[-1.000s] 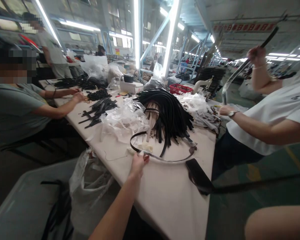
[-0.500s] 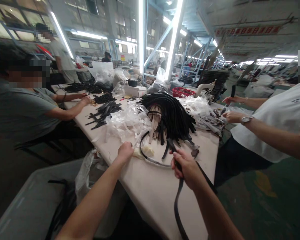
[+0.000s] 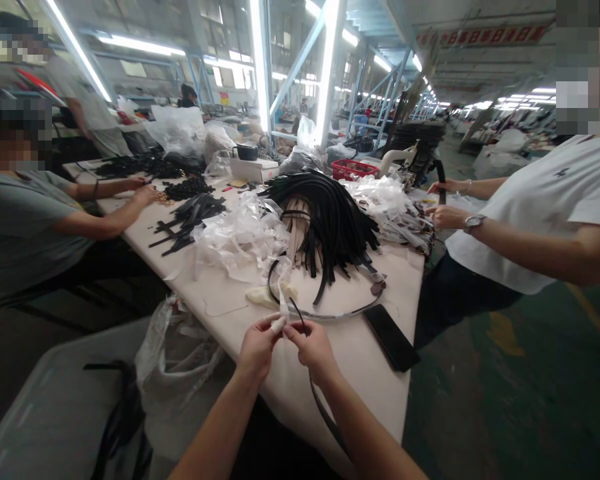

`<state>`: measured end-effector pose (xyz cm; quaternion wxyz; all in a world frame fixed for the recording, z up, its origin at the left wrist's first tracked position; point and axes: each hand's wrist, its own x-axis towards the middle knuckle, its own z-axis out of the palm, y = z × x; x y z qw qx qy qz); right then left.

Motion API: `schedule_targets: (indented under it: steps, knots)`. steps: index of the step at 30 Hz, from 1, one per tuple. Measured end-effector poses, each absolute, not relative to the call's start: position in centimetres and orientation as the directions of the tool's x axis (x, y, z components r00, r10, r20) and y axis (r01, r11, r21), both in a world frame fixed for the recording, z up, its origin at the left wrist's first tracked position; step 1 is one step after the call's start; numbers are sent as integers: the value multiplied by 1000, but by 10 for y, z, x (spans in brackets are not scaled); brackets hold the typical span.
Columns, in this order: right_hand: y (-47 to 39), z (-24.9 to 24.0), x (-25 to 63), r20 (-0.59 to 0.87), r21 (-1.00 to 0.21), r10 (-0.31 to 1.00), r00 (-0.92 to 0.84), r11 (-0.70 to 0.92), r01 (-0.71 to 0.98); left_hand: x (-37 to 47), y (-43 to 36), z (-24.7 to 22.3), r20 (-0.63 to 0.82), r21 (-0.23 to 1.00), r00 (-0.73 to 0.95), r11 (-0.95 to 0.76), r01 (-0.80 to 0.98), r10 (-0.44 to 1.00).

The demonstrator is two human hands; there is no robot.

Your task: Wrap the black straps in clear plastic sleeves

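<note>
My left hand (image 3: 258, 343) pinches a thin white plastic strip (image 3: 283, 297) over the near part of the table. Touching or nearly touching it, my right hand (image 3: 311, 347) is closed on a black strap (image 3: 325, 408), whose tip sticks up between the hands and whose length hangs down past my right forearm. Beyond them lies a large bundle of black straps (image 3: 330, 220), with crumpled clear plastic (image 3: 245, 233) to its left. A thin curved strap (image 3: 325, 315) lies just past my fingers. To the right rests a black phone (image 3: 391, 337).
A person (image 3: 35, 213) sits at the left, hands over small parts. Another person in a white shirt (image 3: 540, 207) stands at the right holding a dark strap. A grey bin (image 3: 45, 400) and plastic bag (image 3: 165, 360) are low left; a red basket (image 3: 354, 169) stands at the back.
My hands have come together, and my left hand now holds the plastic strip. My right hand has moved left with the strap. The phone has come into view, and the whole view has shifted.
</note>
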<state>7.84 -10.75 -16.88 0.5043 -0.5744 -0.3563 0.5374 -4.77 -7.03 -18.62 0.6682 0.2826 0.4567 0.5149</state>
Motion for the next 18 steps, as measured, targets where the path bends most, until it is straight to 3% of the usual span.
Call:
schedule_targets:
  steps: [4,8,12,18]
  knots:
    - [-113,-179,78,-197,-979,958,210,-182,-88,-39,-80,-196,-320,810,31,290,-510,947]
    - [-119,-186,82,-73,-990,966,249,-99,96,-37,-87,-204,-359,759,37,315,-570,933]
    - [-124,-190,83,-4,-961,959,283,-82,264,-33,-92,-208,-380,809,148,406,-425,913]
    - [-125,-196,88,-43,-989,954,298,-84,125,-39,-89,-213,-377,833,195,424,-356,905]
